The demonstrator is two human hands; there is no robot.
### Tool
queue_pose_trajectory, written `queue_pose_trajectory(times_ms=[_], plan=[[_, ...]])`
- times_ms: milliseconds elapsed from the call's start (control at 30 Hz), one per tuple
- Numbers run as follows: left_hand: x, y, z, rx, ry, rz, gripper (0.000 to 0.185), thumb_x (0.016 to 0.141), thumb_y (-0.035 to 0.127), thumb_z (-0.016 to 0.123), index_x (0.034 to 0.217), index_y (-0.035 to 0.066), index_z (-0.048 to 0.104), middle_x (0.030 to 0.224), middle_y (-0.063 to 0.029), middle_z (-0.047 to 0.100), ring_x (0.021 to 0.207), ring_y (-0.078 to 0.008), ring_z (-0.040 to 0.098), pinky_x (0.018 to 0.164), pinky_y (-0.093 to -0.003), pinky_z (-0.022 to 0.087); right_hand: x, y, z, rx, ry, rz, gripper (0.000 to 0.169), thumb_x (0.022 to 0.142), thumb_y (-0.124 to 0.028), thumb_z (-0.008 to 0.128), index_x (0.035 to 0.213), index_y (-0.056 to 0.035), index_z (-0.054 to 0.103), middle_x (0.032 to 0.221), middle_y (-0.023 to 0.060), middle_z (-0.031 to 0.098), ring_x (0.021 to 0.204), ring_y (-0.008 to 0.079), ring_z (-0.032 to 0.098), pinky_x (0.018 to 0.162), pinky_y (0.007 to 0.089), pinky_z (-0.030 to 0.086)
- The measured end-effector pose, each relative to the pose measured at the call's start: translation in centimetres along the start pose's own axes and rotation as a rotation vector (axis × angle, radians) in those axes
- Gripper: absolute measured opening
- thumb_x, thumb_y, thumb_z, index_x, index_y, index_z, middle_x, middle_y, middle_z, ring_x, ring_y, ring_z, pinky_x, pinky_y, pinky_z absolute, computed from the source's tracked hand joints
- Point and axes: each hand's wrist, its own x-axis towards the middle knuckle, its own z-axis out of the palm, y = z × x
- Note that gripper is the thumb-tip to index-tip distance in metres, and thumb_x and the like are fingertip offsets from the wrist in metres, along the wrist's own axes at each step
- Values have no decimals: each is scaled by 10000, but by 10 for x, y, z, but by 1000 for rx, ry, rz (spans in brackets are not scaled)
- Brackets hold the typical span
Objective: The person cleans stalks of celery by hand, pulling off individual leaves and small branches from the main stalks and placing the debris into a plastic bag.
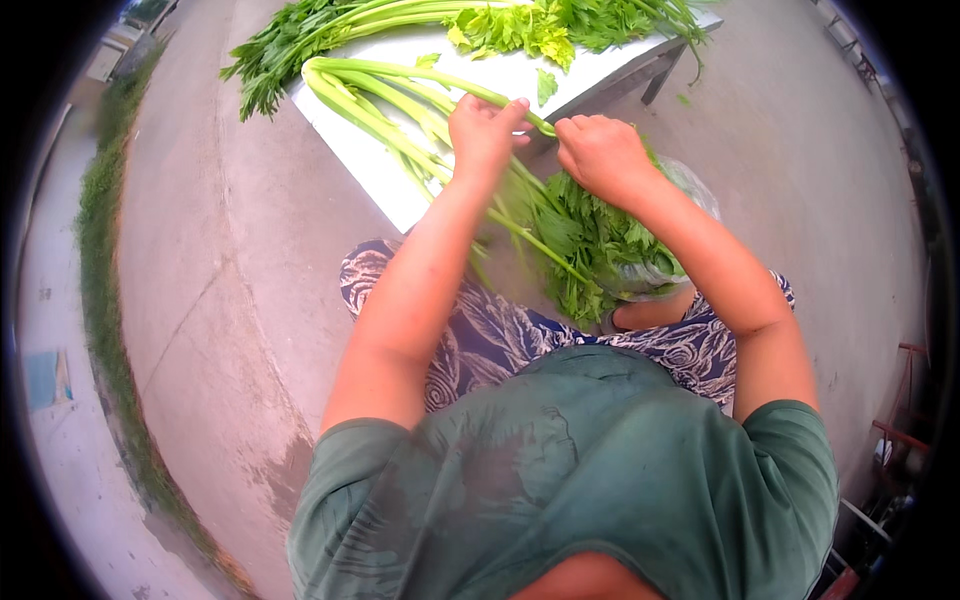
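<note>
A bunch of celery (360,112) lies across the white tabletop (341,154), its base at the far left and its stalks fanning towards me. My left hand (484,139) grips one long stalk (442,77) of that bunch, thumb on top. Further along the same stalk, my right hand (607,157) pinches it near a joint, and the fingertips hide part of it. Other stalks pass beneath my left hand and hang over the table's near edge, one reaching over my lap. Below my right hand is a mass of green celery leaves (596,229).
More celery (390,19) with leafy tops lies along the table's far side. A loose leaf (547,86) rests on the tabletop. Beside my leg, a clear plastic bag (694,187) sits around leaves. A table leg (664,75) stands on the concrete ground (795,165).
</note>
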Motion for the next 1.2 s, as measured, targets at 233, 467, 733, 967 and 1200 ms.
queue_pose_trajectory(times_ms=[233,467,733,967,1200], plan=[[6,1,-1,-33,-29,84,275,778,91,690,915,-75,519,842,-147,617,685,-219,645,553,-284,550,25,17,3,109,-68,9,124,805,-184,499,865,-101,569,731,106,621,723,332,605,614,459,467],[-1,4,5,-72,-65,30,308,787,108,693,947,-92,523,867,-163,613,685,-219,643,552,-276,551,-15,40,-16,422,104,179,119,818,-116,485,834,-79,597,752,103,603,714,313,586,642,386,466],[9,4,10,-120,-36,-2,266,792,94,682,960,-45,529,867,-134,610,693,-220,640,588,-305,565,-33,-4,11,361,219,240,141,806,-228,589,903,-127,596,814,56,641,756,275,616,631,398,488],[-4,14,-8,-12,-13,-6,222,806,125,662,930,-18,546,862,-129,623,726,-220,634,614,-310,530,-94,93,31,466,517,626,141,823,-228,569,906,-120,607,818,66,634,762,279,607,667,371,490],[-10,10,-1,120,38,-111,177,834,135,634,944,32,540,867,-99,616,718,-164,605,602,-262,503,-205,139,199,333,-233,791,367,808,-261,602,1166,-196,553,1301,85,446,1174,294,431,904,423,418]])
